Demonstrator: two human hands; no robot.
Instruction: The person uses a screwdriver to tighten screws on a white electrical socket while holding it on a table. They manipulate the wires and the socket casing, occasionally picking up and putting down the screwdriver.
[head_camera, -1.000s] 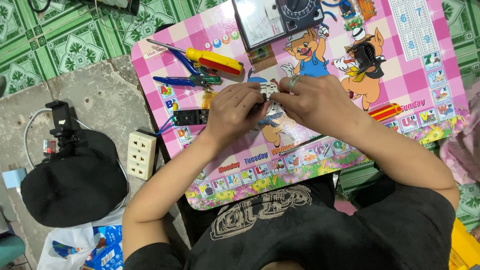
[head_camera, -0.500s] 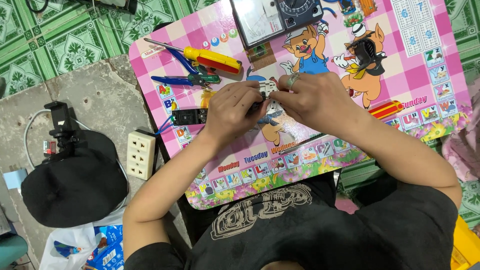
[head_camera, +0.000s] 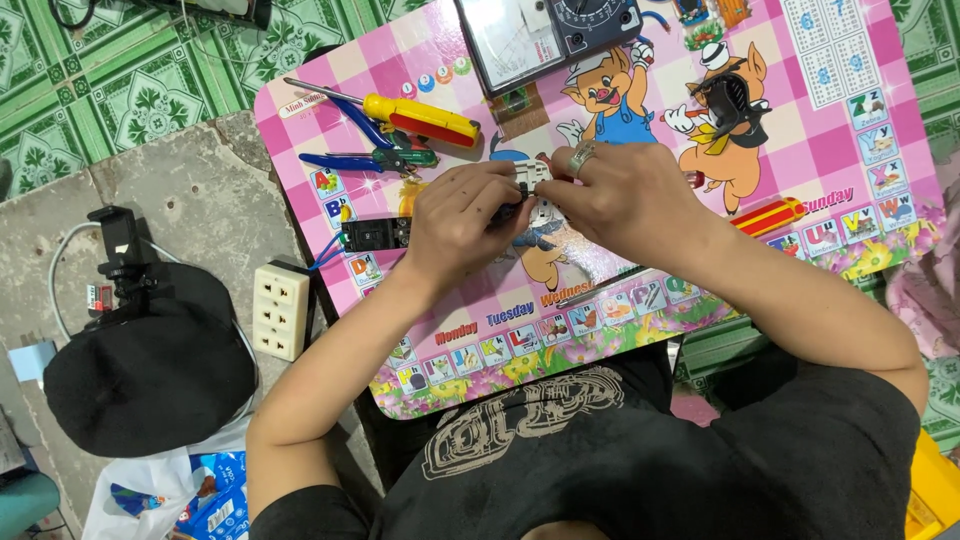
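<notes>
step: fitting small white socket part (head_camera: 533, 192) | left hand (head_camera: 462, 222) + right hand (head_camera: 622, 198) both pinching it | next: steady alignment, firm press

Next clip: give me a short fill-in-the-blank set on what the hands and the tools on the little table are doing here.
1. Both hands, left hand and right hand, grip one small ____ plastic electrical part between them.
2. The yellow-handled screwdriver lies on the pink checked cartoon table just above the ____-handled pliers.
3. The cream multi-socket block lies on the ____, to the left of the table.

Missing words: white; blue; floor
</notes>
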